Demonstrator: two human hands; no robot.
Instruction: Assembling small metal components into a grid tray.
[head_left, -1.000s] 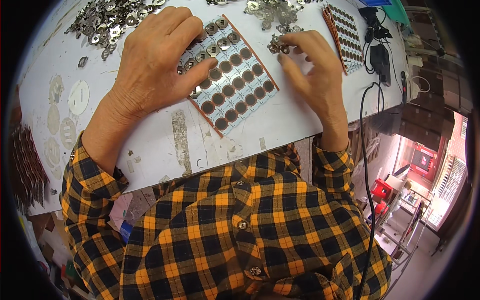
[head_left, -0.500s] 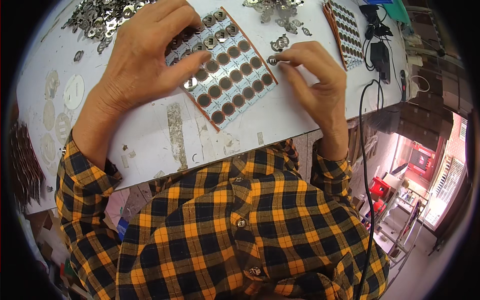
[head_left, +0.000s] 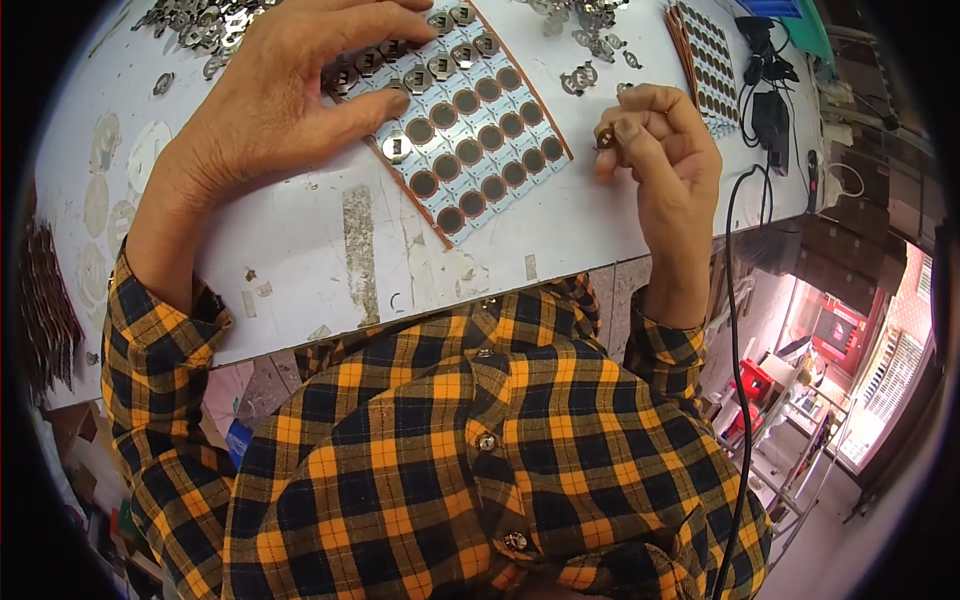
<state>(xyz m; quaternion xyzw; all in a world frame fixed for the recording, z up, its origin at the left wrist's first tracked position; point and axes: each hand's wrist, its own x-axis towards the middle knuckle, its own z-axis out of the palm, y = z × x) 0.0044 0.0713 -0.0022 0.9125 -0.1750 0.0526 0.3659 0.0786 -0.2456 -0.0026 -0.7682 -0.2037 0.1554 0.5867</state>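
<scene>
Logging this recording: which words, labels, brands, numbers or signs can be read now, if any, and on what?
No text is readable.
Light blue sheet by the left hand: any print is too small.
Metal clips on it: cut-outs show, no legible lettering.
Red panel, right background: any marks are too blurred.

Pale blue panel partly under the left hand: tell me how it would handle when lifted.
The panel is probably fairly stiff, since it lies flat with straight edges. It looks thin, so it is likely light. The metal clips on it might shift if it tilts; whether they are fastened cannot be seen.
</scene>
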